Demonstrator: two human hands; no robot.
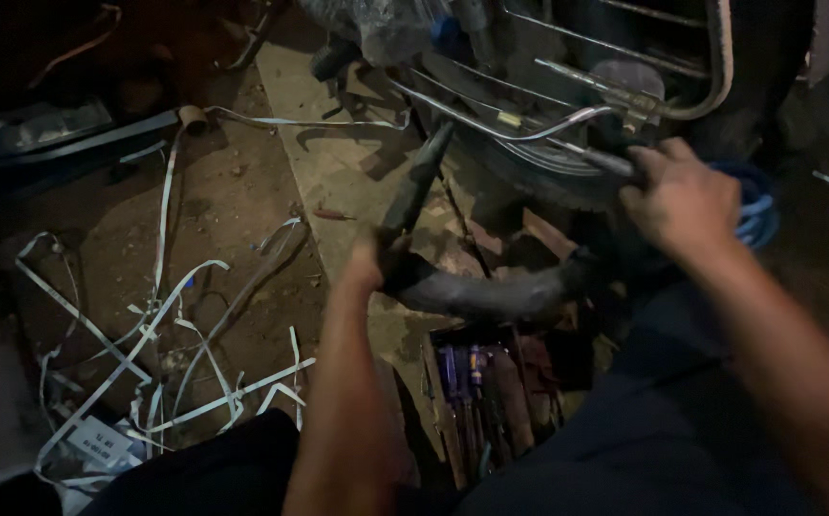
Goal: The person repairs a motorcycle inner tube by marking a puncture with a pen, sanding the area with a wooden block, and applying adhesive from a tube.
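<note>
— Starting big: wheel (529, 162) at top right, dark, close against the knees. Looks heavy and stiff; no use lifting.

— And the tube (491, 291)?

— Hangs in a curve between both hands, just below the wheel. Probably soft, light, floppy rubber with some grip; best taken by the fistful near each end. Runs left to right, sagging in the middle.

— Right hand (682, 201)?

— Clenched at the tube's right end, up against the wheel. Cannot tell whether anything else is in that grasp.

— Left hand (371, 263)?

— Closed round the tube's left end and the foot of a dark tool (417, 186). Likely rigid, with some weight. Points up and right, tip toward the wheel.

— Below?

— Toolbox (476, 401), open, near the knees.
</note>
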